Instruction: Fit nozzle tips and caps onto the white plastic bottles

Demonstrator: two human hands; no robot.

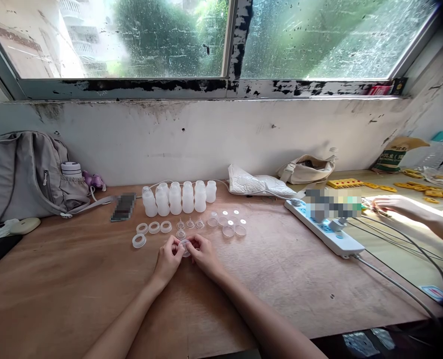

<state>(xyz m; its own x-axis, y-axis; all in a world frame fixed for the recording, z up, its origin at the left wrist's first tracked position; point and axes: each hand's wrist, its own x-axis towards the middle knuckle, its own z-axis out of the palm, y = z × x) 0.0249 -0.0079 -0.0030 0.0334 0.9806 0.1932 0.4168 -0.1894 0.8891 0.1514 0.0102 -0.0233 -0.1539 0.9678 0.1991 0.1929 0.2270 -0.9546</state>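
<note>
My left hand (169,255) and my right hand (203,253) meet over the wooden table, fingers closed on opposite sides of a small clear round piece (186,248). Just beyond them lie several clear nipple-shaped pieces (190,224). Several translucent rings (154,228) are to the left, one nearer than the others. On the right sit several clear round caps (228,229), some with a white dot. Behind all these, frosted white bottles (188,198) stand upright in a close group.
A white power strip (324,229) with plugs and cables crosses the right side. Another person's hand (389,203) is beyond it, near yellow pieces (430,192). At the back are a phone (123,207), a grey backpack (30,172), a white package (256,184) and a beige bag (307,168).
</note>
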